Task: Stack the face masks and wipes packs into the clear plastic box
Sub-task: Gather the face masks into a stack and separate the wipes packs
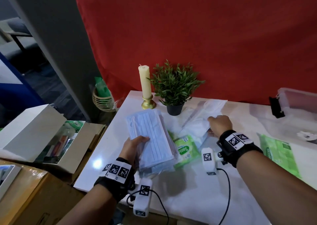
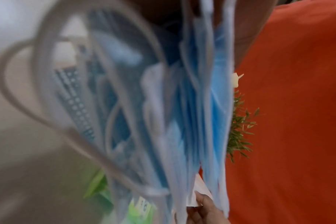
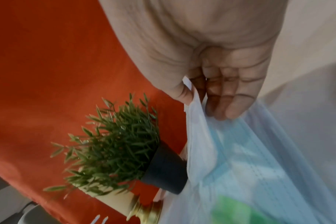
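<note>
**Masks in hand, nothing seen in the box yet**

By the look of things the task is at an early stage. The left hand (image 1: 135, 147), at lower centre of the head view, holds a thick stack of blue face masks (image 1: 151, 139) raised off the tabletop (image 1: 188, 190), thumb on top and the fingers curled under it; the left wrist view shows the same stack edge-on, ear loops dangling. The right hand (image 1: 218, 126), right of centre, pinches a second batch of masks in a thin plastic sleeve (image 1: 197, 126); in the right wrist view the thumb and fingers (image 3: 228, 97) close on the sleeve's edge, with pale blue masks showing through it.

The clear plastic box (image 1: 298, 102) sits at the far right edge of the frame, well apart from both hands. Only part of it is in view, and the part that shows looks empty; whether anything lies deeper in it cannot be told.

Left to do, as I judge it: both mask batches must travel right into the box, then the wipes. One green wipes pack (image 1: 184, 150) lies on the tabletop between the hands, partly under the left-hand stack, and another green pack (image 1: 279, 154) lies at the right, nearer the box.
</note>
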`<move>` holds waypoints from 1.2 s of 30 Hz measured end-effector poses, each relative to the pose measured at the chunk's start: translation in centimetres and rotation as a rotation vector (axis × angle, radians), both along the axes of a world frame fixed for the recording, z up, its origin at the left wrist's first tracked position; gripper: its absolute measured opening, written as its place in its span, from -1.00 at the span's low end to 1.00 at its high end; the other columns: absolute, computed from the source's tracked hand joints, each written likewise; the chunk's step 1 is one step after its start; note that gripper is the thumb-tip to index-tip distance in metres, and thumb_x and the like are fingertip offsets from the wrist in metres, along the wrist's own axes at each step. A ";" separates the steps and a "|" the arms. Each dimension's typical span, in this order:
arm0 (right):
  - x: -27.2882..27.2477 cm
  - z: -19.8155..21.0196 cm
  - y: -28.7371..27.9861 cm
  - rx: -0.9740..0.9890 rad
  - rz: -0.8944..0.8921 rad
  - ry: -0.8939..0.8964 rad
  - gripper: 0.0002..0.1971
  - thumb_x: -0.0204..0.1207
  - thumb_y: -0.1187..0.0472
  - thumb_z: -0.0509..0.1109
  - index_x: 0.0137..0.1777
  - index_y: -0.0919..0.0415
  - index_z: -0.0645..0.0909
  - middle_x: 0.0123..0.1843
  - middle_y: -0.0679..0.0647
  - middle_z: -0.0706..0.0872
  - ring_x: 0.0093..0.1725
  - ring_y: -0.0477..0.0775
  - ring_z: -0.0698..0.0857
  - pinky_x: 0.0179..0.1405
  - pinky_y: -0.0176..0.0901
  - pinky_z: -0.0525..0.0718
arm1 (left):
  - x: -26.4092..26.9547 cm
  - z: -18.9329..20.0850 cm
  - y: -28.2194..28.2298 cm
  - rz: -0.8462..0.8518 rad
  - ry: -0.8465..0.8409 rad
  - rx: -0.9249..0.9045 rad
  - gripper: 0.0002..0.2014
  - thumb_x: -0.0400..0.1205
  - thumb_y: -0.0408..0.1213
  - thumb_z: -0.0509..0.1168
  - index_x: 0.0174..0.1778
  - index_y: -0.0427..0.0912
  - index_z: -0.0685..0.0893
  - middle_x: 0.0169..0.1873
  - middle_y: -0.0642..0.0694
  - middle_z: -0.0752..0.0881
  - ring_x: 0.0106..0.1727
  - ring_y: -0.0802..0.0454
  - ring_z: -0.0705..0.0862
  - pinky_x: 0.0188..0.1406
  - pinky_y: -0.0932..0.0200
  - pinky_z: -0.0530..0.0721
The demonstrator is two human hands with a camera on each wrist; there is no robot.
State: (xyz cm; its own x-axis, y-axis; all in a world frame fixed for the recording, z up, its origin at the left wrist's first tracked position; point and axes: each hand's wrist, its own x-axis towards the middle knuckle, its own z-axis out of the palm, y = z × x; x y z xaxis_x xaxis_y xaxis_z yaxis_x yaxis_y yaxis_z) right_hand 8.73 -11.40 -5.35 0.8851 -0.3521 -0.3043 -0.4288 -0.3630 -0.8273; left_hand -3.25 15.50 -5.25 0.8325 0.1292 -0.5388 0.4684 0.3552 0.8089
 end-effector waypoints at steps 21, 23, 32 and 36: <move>-2.7 9.8 -6.9 0.059 0.047 -0.444 -0.97 0.49 0.32 0.39 -0.15 0.22 0.58 -0.15 0.20 0.73 -0.14 0.26 0.73 -0.20 0.01 0.65 | 1.3 0.4 -5.5 -0.014 -0.050 0.108 -0.63 0.50 -0.36 0.42 0.24 -0.20 0.61 -0.09 -0.27 0.79 -0.16 -0.26 0.77 -0.29 0.06 0.72; -3.1 10.2 -6.3 -0.104 0.138 -0.475 -0.82 0.42 0.31 0.47 -0.03 0.13 0.57 -0.02 0.14 0.75 -0.06 0.20 0.74 -0.11 0.00 0.71 | 1.2 0.6 -5.8 -0.021 -0.055 0.114 -0.64 0.48 -0.35 0.44 0.19 -0.17 0.62 -0.04 -0.31 0.80 -0.04 -0.34 0.79 0.02 -0.27 0.77; -7.8 7.9 4.0 -0.345 0.509 -0.417 -0.50 0.39 0.31 0.50 0.28 0.12 0.41 -0.12 0.06 0.61 -0.28 0.04 0.61 -0.40 -0.19 0.48 | 0.9 0.2 -7.4 0.013 -0.029 0.090 -0.63 0.53 -0.39 0.36 0.28 -0.26 0.58 -0.20 -0.20 0.70 -0.39 -0.08 0.65 -0.70 0.39 0.51; -9.1 5.2 8.5 -0.286 0.649 -0.372 -0.38 0.39 0.06 0.47 0.41 0.08 0.31 -0.17 0.12 0.68 -0.15 0.20 0.69 -0.21 -0.13 0.52 | 0.8 0.2 -7.8 0.054 -0.012 0.011 -0.58 0.55 -0.16 0.26 0.26 -0.31 0.63 -0.31 -0.18 0.61 -0.43 -0.05 0.60 -0.56 0.32 0.54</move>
State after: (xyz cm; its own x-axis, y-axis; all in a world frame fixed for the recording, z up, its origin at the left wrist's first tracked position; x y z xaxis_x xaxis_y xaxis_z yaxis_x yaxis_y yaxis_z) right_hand -0.38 -2.89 -0.11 0.9658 0.2480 0.0758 0.2266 -0.6649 -0.7117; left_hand -2.48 7.71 -5.06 0.8306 0.1800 -0.5270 0.4387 0.3712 0.8184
